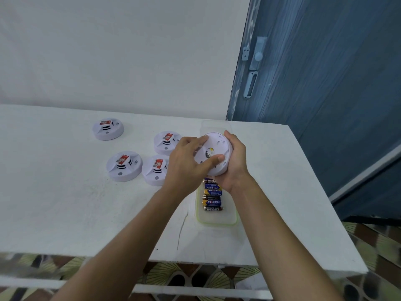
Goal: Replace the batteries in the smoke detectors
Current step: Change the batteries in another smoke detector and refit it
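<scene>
Both hands hold one round white smoke detector (217,146) tilted with its back toward me, above the far end of a clear tray (217,220). My right hand (233,164) cups its right edge and underside. My left hand (186,161) lies across its left side, with the thumb pressed on the back. Several AA batteries (212,197) lie side by side in the tray. More white smoke detectors with red labels rest on the table: one far left (108,128), one behind my left hand (166,142), and two nearer (124,166) (155,170).
The white table (65,203) has a crack (181,231) near its front edge. A white wall stands behind it. A blue door (325,94) with a bolt is at the right. Patterned floor tiles (195,276) show below the table.
</scene>
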The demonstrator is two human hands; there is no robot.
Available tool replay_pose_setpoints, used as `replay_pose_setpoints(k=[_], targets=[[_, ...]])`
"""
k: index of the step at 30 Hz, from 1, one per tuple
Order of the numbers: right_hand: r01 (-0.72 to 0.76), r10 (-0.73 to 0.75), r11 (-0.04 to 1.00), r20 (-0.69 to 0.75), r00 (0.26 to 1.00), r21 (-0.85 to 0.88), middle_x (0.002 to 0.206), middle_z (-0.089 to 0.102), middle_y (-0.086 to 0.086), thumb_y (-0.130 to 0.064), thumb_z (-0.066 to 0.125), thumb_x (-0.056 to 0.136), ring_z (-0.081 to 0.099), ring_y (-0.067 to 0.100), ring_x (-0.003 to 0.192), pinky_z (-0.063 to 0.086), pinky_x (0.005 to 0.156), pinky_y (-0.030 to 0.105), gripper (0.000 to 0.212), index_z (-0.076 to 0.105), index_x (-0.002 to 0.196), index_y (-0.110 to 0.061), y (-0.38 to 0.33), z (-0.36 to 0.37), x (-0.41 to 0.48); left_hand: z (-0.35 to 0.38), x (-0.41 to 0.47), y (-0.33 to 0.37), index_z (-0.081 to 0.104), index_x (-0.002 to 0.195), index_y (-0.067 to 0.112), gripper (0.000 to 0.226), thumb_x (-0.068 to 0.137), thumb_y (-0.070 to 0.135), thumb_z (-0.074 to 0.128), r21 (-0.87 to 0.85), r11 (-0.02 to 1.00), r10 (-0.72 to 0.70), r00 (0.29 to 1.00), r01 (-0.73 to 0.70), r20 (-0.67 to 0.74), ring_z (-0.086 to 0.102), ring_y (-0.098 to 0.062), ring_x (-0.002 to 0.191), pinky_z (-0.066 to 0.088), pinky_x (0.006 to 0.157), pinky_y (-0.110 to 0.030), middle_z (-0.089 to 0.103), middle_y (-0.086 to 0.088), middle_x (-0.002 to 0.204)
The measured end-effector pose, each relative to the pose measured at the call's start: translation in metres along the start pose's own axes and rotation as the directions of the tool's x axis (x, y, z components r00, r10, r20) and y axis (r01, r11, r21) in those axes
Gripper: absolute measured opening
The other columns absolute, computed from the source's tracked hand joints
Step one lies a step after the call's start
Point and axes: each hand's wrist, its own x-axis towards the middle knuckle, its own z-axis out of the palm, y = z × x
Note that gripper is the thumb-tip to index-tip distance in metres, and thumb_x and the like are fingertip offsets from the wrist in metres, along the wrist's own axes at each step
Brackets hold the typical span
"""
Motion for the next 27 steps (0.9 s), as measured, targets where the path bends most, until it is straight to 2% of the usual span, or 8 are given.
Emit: replay_pose_setpoints(k=[2,4,7,11,15,18,24,27], targets=[[-0.012,0.011,1.000,0.019,1.000,0.008,0.094,0.068,0.010,-0.056,0.042,0.094,0.061,0.026,0.094,0.051,0.074,0.035,0.050,0.069,0.106,-0.016,-0.002,-0.002,0.000,-0.006,0.003,-0.001,0.061,0.129,0.019,0.068,0.072,0.052,0.075,-0.013,1.000,0.024,0.997,-0.023,0.069,0.055,-0.007,0.100,0.045,0.083,-0.012,0.054,0.008,0.112],[-0.042,0.042,0.999,0.033,0.999,0.019,0.097,0.069,0.011,-0.054,0.043,0.093,0.061,0.027,0.093,0.051,0.076,0.037,0.048,0.070,0.104,-0.016,-0.004,-0.006,0.000,-0.015,0.007,-0.003,0.061,0.130,0.019,0.064,0.075,0.048,0.076,-0.020,0.999,0.038,0.986,-0.036,0.160,0.056,-0.007,0.102,0.047,0.088,-0.016,0.057,0.008,0.114],[-0.095,0.094,0.995,0.045,0.995,0.015,0.097,0.070,0.011,-0.052,0.044,0.091,0.061,0.030,0.091,0.051,0.079,0.039,0.043,0.070,0.100,-0.019,-0.010,-0.011,-0.001,-0.030,0.015,-0.004,0.061,0.130,0.019,0.043,0.089,0.028,0.069,-0.038,0.999,0.020,0.958,-0.010,0.286,0.061,-0.003,0.107,0.048,0.096,-0.018,0.064,0.008,0.116],[-0.125,0.124,0.992,0.056,0.991,0.016,0.098,0.069,0.013,-0.049,0.045,0.090,0.061,0.034,0.093,0.051,0.077,0.039,0.038,0.069,0.102,-0.021,-0.014,-0.014,-0.003,-0.042,0.020,-0.005,0.065,0.119,0.024,0.034,0.090,0.006,0.065,-0.165,0.984,-0.020,0.953,0.074,0.304,0.065,0.002,0.100,0.048,0.093,-0.014,0.069,0.010,0.106],[-0.141,0.138,0.990,0.070,0.988,0.031,0.101,0.071,0.013,-0.047,0.044,0.090,0.062,0.033,0.094,0.052,0.077,0.040,0.040,0.068,0.107,-0.019,-0.015,-0.014,-0.003,-0.043,0.018,-0.003,0.069,0.117,0.025,0.043,0.076,0.021,0.082,-0.126,0.989,-0.037,0.954,0.078,0.298,0.066,-0.002,0.089,0.051,0.084,-0.014,0.070,0.009,0.106],[-0.153,0.150,0.987,0.069,0.986,0.042,0.098,0.073,0.013,-0.044,0.044,0.091,0.062,0.031,0.095,0.051,0.080,0.041,0.044,0.078,0.089,-0.017,-0.015,-0.012,-0.005,-0.039,0.016,0.000,0.065,0.124,0.021,0.064,0.065,0.030,0.088,-0.064,0.998,-0.001,0.959,0.020,0.282,0.062,0.001,0.095,0.049,0.083,-0.011,0.066,0.015,0.105],[-0.131,0.130,0.991,0.027,0.991,0.031,0.091,0.075,0.010,-0.048,0.040,0.093,0.064,0.028,0.094,0.048,0.083,0.040,0.053,0.080,0.071,-0.019,-0.011,-0.003,-0.007,-0.029,0.013,0.002,0.067,0.121,0.019,0.068,0.061,0.044,0.088,0.062,0.998,-0.016,0.976,0.003,0.218,0.063,-0.003,0.090,0.053,0.083,-0.021,0.060,0.020,0.098],[-0.111,0.111,0.994,0.029,0.993,0.008,0.086,0.075,0.005,-0.049,0.037,0.095,0.069,0.023,0.083,0.048,0.078,0.035,0.057,0.079,0.067,-0.022,-0.010,-0.001,-0.007,-0.025,0.011,0.003,0.068,0.116,0.023,0.068,0.055,0.052,0.080,0.096,0.995,-0.028,0.985,0.012,0.169,0.061,0.002,0.084,0.051,0.077,-0.014,0.065,0.016,0.100]])
